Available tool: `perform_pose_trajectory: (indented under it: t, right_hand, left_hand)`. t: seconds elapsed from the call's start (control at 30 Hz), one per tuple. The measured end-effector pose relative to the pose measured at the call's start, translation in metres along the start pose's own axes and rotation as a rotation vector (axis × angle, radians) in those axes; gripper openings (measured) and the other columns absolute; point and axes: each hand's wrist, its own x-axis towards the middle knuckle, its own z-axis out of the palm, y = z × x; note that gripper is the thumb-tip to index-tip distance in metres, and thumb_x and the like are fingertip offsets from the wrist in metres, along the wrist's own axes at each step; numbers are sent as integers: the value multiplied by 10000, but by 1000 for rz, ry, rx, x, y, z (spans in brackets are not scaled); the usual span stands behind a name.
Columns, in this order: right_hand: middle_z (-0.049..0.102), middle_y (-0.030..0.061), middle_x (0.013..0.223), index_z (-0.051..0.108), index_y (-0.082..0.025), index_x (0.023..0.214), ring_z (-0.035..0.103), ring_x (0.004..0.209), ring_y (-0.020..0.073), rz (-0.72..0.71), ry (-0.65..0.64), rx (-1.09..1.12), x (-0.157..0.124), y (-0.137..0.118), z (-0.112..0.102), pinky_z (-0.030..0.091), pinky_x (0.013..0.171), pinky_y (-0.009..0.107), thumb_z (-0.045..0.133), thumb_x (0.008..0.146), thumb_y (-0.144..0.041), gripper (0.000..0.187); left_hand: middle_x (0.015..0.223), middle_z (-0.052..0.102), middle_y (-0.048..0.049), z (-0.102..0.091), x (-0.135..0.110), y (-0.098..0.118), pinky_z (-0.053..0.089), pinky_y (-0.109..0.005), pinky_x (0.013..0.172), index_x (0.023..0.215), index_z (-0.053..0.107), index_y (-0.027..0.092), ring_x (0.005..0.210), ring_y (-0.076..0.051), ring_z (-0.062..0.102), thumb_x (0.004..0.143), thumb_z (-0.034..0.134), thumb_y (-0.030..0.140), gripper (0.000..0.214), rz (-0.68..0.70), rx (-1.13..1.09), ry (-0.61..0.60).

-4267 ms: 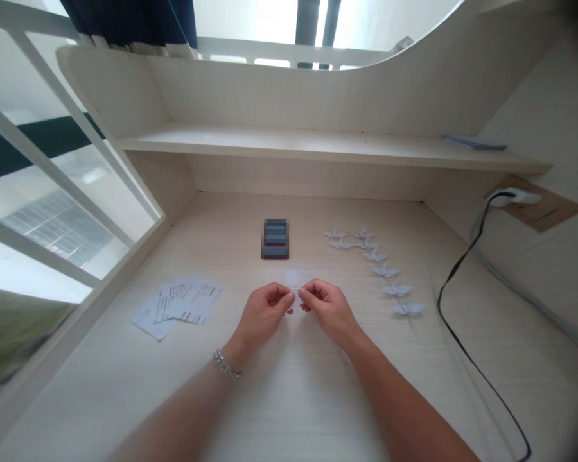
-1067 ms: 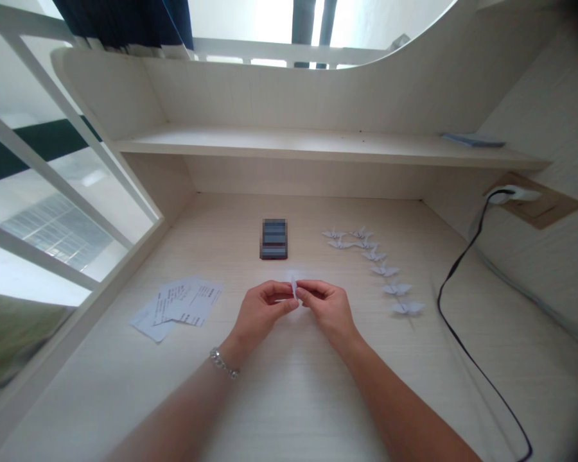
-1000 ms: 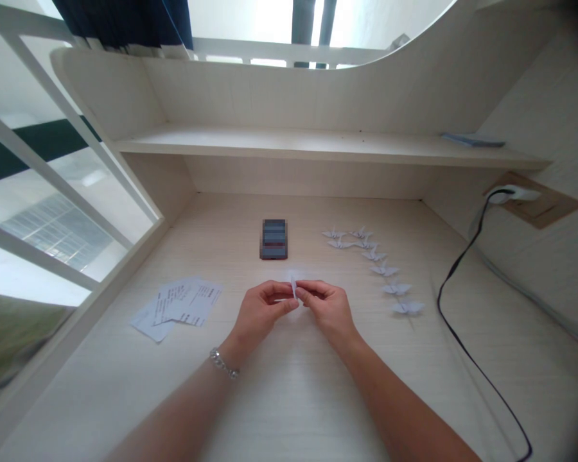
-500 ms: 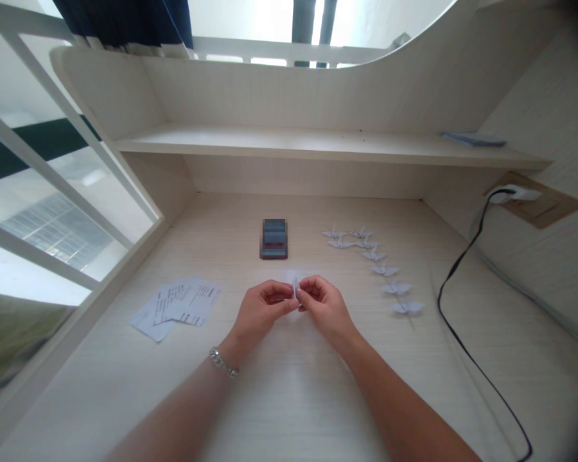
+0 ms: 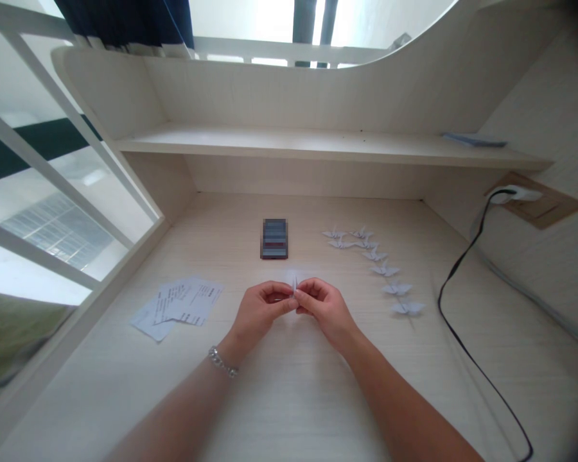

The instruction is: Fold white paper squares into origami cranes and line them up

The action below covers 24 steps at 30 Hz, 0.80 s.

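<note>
A small piece of folded white paper (image 5: 295,283) stands upright between my two hands, over the middle of the desk. My left hand (image 5: 264,308), with a silver chain bracelet at its wrist, pinches the paper's left side. From the other side my right hand (image 5: 325,308) grips it with thumb and fingers, which hide the lower part. Several white paper cranes (image 5: 385,271) lie in a curved row to the right of my hands. Left of them, printed paper sheets (image 5: 187,301) overlap on the desk.
A phone-like dark rectangle (image 5: 274,239), blurred out, lies beyond my hands. On the right a black cable (image 5: 455,327) runs from a wall socket (image 5: 534,199) down across the desk. A shelf (image 5: 289,141) spans the back, with a flat bluish item (image 5: 474,139) on it.
My right thumb and fingers have shifted very slightly at the folded paper. Both hands keep their hold, and everything else on the desk stays in place.
</note>
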Motion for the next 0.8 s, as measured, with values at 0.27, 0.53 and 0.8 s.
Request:
perform_pose_trajectory:
  t: [0.27,0.53,0.8]
  right_hand:
    - [603,-3,637,609,-168,746,567,576,119,-1,31,-11,2,1,-1,485,557,256,682,656,-361,225]
    - [615,15,702,597,-169,820,576,592,131,-125,89,-234,2,7,-1,484,563,264,623,707,-283,163]
    - [617,30,738,594,-165,937,564,647,145,-136,77,-258,2,9,-1,475,559,260,617,722,-314,263]
  left_hand:
    - [849,686,-83,-4,1,-3,487,-315,752,828,670,127,782,-183,621,647,696,266,229,0,28,0]
    - [801,654,-56,-3,3,-4,474,-261,668,829,644,130,707,-144,583,688,650,270,198,45,207,94]
    - [767,632,-45,-2,1,-6,463,-242,656,801,615,133,702,-136,575,748,595,314,190,154,319,60]
